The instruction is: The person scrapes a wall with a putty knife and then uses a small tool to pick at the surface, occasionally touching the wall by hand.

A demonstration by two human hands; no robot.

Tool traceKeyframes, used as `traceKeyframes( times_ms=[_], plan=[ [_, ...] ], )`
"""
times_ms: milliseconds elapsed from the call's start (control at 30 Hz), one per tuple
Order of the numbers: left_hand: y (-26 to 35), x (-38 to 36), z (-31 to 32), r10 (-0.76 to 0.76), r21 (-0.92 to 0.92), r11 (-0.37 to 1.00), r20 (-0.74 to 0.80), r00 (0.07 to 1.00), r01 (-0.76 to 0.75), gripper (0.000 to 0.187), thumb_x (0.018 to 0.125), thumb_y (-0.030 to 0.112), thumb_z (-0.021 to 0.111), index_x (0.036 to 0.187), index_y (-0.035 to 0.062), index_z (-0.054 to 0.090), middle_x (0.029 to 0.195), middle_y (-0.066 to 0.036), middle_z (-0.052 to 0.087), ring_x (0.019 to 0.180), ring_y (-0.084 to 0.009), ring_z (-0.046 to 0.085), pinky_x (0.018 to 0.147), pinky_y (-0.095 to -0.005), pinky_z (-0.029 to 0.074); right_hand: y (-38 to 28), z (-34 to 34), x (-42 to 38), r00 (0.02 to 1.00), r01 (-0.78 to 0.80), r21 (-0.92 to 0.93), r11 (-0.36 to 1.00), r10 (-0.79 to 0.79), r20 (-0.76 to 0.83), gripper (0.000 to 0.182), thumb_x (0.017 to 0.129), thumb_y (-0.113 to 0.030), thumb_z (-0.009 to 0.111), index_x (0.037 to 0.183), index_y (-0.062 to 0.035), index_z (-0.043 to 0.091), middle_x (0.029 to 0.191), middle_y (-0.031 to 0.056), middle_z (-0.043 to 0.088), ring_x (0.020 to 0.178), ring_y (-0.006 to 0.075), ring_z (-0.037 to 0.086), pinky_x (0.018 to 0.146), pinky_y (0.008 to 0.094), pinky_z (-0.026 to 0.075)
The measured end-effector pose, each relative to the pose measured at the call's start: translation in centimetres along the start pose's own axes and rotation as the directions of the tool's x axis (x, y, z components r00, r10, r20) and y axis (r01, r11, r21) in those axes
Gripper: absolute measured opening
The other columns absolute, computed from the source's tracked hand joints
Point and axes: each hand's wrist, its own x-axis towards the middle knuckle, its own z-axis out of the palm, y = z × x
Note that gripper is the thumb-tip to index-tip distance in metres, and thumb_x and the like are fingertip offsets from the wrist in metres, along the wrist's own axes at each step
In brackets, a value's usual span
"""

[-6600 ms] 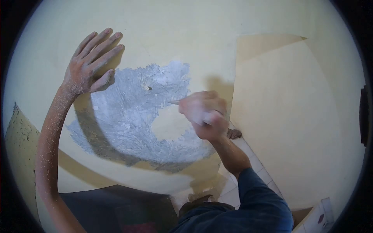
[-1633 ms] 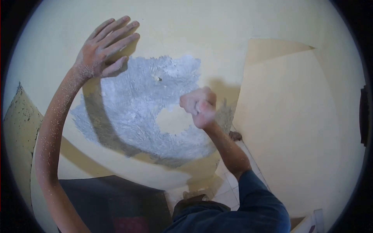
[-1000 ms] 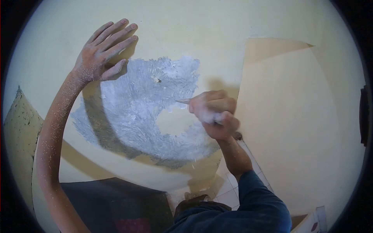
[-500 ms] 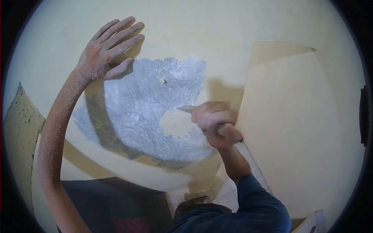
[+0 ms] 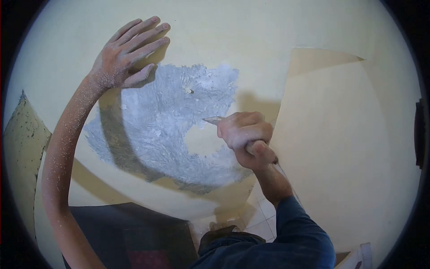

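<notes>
The grip of the right hand [image 5: 246, 136] is closed in a fist around a tool [image 5: 212, 120], fingers wrapped over its handle and the thumb folded near the handle's rear end. A narrow, pointed metal tip sticks out from the fist toward the grey patch [image 5: 156, 130], ending at the upper edge of the cream island [image 5: 202, 140] that the patch curves around. Whether the tip touches the surface cannot be told.

The grey patch is rough and streaked, with ragged edges against the cream wall [image 5: 215, 36]. In its upper part sits a small plug [image 5: 190, 91], with pale scratches around it.

The left hand [image 5: 125, 54] is at the upper left corner of the patch, its grip spread and holding nothing, fingers extended with the palm toward the wall. Its thumb overlaps the patch's edge. Pale dust and flecks cover this hand and the bare forearm [image 5: 62, 152], whose curved shadow crosses the left side of the patch.

Below the patch are a dark panel [image 5: 107, 224] with a reddish area low on it and, farther right, light floor tiles [image 5: 264, 213]. A blue sleeve [image 5: 300, 228] covers the right upper arm. Right of the patch, beyond a corner line, stands a plain cream surface [image 5: 336, 134].
</notes>
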Motion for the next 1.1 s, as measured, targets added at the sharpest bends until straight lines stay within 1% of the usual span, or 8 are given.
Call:
traceKeyframes(
  times_ms=[133, 233, 533, 700, 833, 933, 1000, 1100],
  plan=[
    [0.5, 0.3, 0.1, -0.003, -0.014, 1.0, -0.019, 1.0, 0.003, 0.05, 0.089, 0.03, 0.054, 0.138, 0.018, 0.054, 0.149, -0.003, 0.047, 0.14, -0.026, 0.041, 0.118, -0.0476, 0.032, 0.6, -0.1, -0.1, 0.987, -0.158, 0.185, 0.97, 0.153, 0.044, 0.047, 0.092, -0.024, 0.044, 0.05, -0.0066, 0.033, 0.045, 0.0037, 0.032, 0.037, 0.0179, 0.032, 0.039, 0.031, 0.025],
    [0.2, 0.1, 0.0, -0.01, -0.01, 1.0, 0.005, 1.0, 0.01, 0.052, 0.088, 0.028, 0.055, 0.139, 0.0193, 0.052, 0.15, -0.002, 0.045, 0.14, -0.0248, 0.04, 0.119, -0.0468, 0.032, -2.5, 0.1, 1.1, 0.997, -0.068, 0.206, 0.976, 0.057, 0.061, 0.044, 0.088, -0.024, 0.044, 0.05, -0.0051, 0.034, 0.044, 0.0057, 0.037, 0.037, 0.0198, 0.036, 0.044, 0.0338, 0.043],
    [0.2, -0.2, 0.3, -0.005, -0.036, 0.999, -0.029, 1.0, 0.004, 0.05, 0.089, 0.03, 0.055, 0.137, 0.0176, 0.055, 0.148, -0.004, 0.048, 0.139, -0.0266, 0.041, 0.118, -0.0481, 0.032, 0.7, -0.6, -1.1, 0.975, -0.176, -0.064, 0.982, 0.183, 0.129, 0.049, 0.091, -0.03, 0.042, 0.05, -0.0049, 0.033, 0.046, 0.0072, 0.036, 0.04, 0.0226, 0.039, 0.042, 0.0345, 0.034],
    [0.4, -0.1, 0.4, -0.016, -0.036, 0.999, -0.006, 1.0, 0.015, 0.048, 0.091, 0.033, 0.055, 0.136, 0.0169, 0.056, 0.147, -0.005, 0.048, 0.139, -0.0275, 0.042, 0.117, -0.0495, 0.032, -0.8, -0.9, -0.3, 0.986, -0.133, 0.071, 0.989, 0.124, 0.116, 0.046, 0.092, -0.027, 0.041, 0.051, -0.0046, 0.037, 0.047, 0.007, 0.041, 0.042, 0.023, 0.044, 0.045, 0.0343, 0.039],
    [0.9, 0.2, 0.6, 0.006, -0.056, 0.998, -0.027, 1.0, -0.008, 0.047, 0.095, 0.037, 0.052, 0.137, 0.0179, 0.054, 0.147, -0.005, 0.048, 0.138, -0.0274, 0.042, 0.117, -0.0497, 0.033, 2.9, -0.3, -4.8, 0.849, -0.529, 0.059, 0.847, 0.528, 0.023, 0.039, 0.091, -0.019, 0.043, 0.055, -0.0037, 0.042, 0.051, 0.0087, 0.049, 0.046, 0.0225, 0.052, 0.05, 0.0346, 0.049],
    [0.5, 0.0, -0.1, -0.019, -0.047, 0.999, -0.007, 1.0, 0.019, 0.046, 0.094, 0.035, 0.052, 0.136, 0.018, 0.055, 0.147, -0.003, 0.049, 0.138, -0.0269, 0.043, 0.117, -0.0485, 0.034, -1.0, 0.6, -2.1, 0.995, -0.104, -0.014, 0.995, 0.104, 0.001, 0.053, 0.099, -0.033, 0.038, 0.052, -0.0077, 0.038, 0.048, 0.0035, 0.039, 0.042, 0.0208, 0.042, 0.045, 0.0304, 0.035],
    [0.3, -0.1, -0.3, -0.013, -0.014, 1.0, -0.007, 1.0, 0.013, 0.046, 0.093, 0.035, 0.052, 0.135, 0.0178, 0.056, 0.147, -0.003, 0.049, 0.138, -0.0268, 0.043, 0.117, -0.0484, 0.034, 0.1, 1.1, -2.5, 0.994, -0.043, -0.021, 0.999, 0.04, -0.106, 0.057, 0.101, -0.038, 0.039, 0.052, -0.0078, 0.036, 0.048, 0.0032, 0.037, 0.04, 0.0204, 0.039, 0.043, 0.0318, 0.032],
    [1.0, 0.1, 0.1, -0.013, -0.032, 0.999, -0.016, 1.0, 0.012, 0.045, 0.093, 0.034, 0.052, 0.134, 0.0173, 0.057, 0.147, -0.003, 0.049, 0.138, -0.0267, 0.043, 0.116, -0.0483, 0.035, 0.3, -0.6, -1.6, 0.985, -0.132, 0.087, 0.987, 0.121, 0.125, 0.06, 0.102, -0.041, 0.04, 0.052, -0.0083, 0.033, 0.047, 0.0032, 0.035, 0.038, 0.0192, 0.035, 0.039, 0.0343, 0.026]
  ],
)
